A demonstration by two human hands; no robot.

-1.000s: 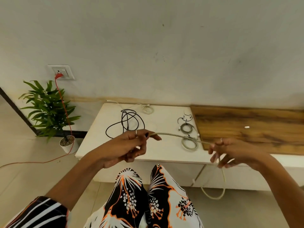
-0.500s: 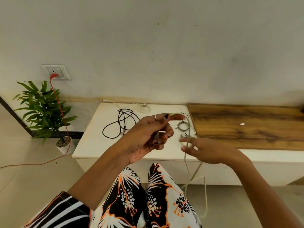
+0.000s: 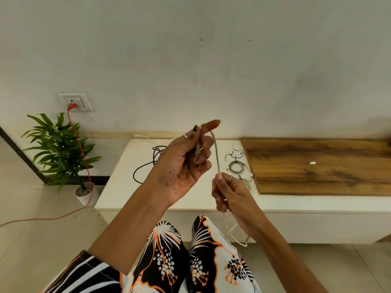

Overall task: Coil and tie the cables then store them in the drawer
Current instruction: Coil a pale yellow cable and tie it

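At frame centre, a pale cable (image 3: 216,153) is gripped in the curled left hand (image 3: 184,166), looped over its forefinger, and pinched below by the right hand (image 3: 229,192); a slack loop hangs toward the floor.

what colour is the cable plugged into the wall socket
Red-orange, plug included. The head view shows the cable trailing past the plant.
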